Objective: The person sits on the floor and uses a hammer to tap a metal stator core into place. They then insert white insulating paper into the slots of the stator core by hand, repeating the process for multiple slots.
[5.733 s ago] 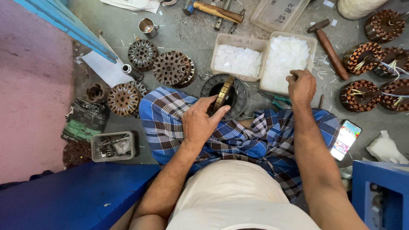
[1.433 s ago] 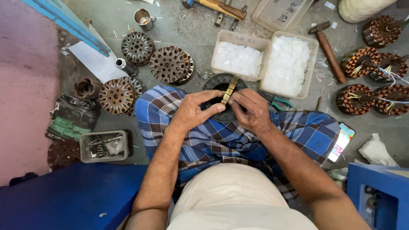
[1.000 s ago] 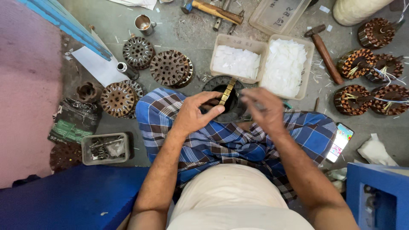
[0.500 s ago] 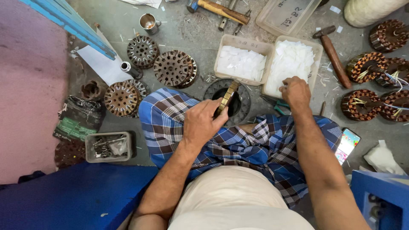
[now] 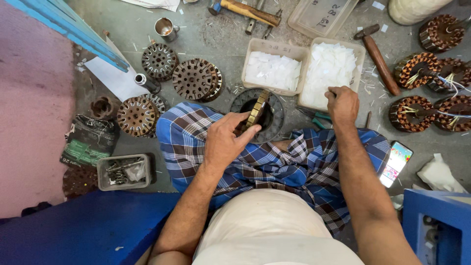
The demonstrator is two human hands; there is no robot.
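Blue plaid cloth (image 5: 274, 162), white slips (image 5: 274, 71)

Left hand (image 5: 223, 142) steadying ring-shaped stator (image 5: 258, 114) on lap, right hand (image 5: 342, 102) reaching into tray of white slips (image 5: 329, 68)

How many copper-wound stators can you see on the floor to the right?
5: two wound stators at top right, one beside them, two lower. More may lie outside the frame.

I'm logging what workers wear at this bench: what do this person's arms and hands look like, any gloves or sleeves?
Both arms are bare from the elbow down, with no sleeves showing. The left hand and right hand wear no gloves, and no rings, watch or bands are visible. Fingers are bare.
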